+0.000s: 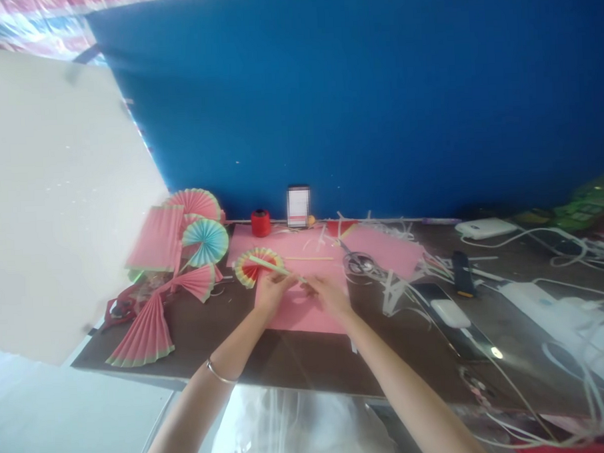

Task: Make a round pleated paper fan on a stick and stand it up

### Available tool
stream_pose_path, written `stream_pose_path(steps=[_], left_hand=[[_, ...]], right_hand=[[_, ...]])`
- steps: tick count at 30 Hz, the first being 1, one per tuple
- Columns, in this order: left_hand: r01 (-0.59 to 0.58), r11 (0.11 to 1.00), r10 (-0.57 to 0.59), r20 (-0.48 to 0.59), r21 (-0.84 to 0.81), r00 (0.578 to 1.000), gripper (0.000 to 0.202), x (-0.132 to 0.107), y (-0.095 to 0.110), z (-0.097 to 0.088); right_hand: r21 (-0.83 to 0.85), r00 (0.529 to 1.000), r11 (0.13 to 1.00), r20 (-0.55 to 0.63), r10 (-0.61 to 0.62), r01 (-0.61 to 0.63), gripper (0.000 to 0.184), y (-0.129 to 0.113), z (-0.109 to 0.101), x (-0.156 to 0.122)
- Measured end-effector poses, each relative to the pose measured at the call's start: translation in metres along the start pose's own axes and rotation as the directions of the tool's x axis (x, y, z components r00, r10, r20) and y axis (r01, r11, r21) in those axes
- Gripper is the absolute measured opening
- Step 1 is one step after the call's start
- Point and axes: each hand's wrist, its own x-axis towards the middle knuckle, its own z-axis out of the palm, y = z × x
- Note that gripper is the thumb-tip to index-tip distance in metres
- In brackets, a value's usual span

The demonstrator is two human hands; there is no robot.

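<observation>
Both hands meet over pink paper sheets (306, 313) near the table's middle. A narrow pale-green strip (269, 264) runs slantwise between them, its far end pointing up and left. My left hand (275, 291) is closed on the strip's middle. My right hand (327, 293) is closed with fingertips pinched at its near end. Whether the strip is folded paper or a stick cannot be made out. Just beyond my left hand lies a round pleated paper fan (244, 269) with a yellow rim and red centre, partly behind the strip. A thin yellowish strip (311, 258) lies on the pink paper.
Pink pleated fans (144, 333) and a blue round fan (205, 242) crowd the left. A red thread spool (260, 223) and a propped phone (298, 206) stand at the back. Scissors (361, 262), paper scraps (396, 294), a dark phone (449, 320) and cables lie right.
</observation>
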Motion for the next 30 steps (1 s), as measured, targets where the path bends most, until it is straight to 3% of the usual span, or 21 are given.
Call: stream_pose_path(steps=[3, 10, 14, 18, 22, 30], left_hand=[[0.011, 0.999, -0.01, 0.02, -0.053, 1.0, 0.029, -0.003, 0.004, 0.003], [0.039, 0.983, -0.021, 0.103, -0.179, 0.994, 0.029, -0.006, 0.008, 0.008], [0.016, 0.998, -0.025, 0.136, 0.065, 0.99, 0.03, -0.007, 0.011, 0.003], [-0.085, 0.924, -0.053, 0.344, 0.373, 0.938, 0.03, -0.009, 0.012, 0.0], [-0.103, 0.88, -0.137, 0.455, 0.463, 0.88, 0.033, -0.011, 0.008, 0.001], [-0.062, 0.855, -0.225, 0.475, 0.514, 0.851, 0.035, -0.014, 0.008, 0.002]], right_hand=[[-0.191, 0.998, 0.98, 0.042, -0.055, 0.062, 0.039, -0.003, 0.001, -0.004], [-0.3, 0.994, 0.949, 0.07, -0.082, 0.099, 0.043, -0.007, 0.008, -0.012], [-0.406, 0.976, 0.888, 0.065, -0.208, 0.216, 0.042, -0.01, 0.004, -0.014], [-0.347, 0.955, 0.899, -0.025, -0.294, 0.268, 0.033, -0.011, 0.001, -0.01], [-0.218, 0.975, 0.952, 0.0, -0.221, 0.216, 0.038, -0.012, 0.001, -0.006], [-0.221, 0.988, 0.969, -0.082, -0.128, 0.107, 0.031, -0.012, -0.003, -0.007]])
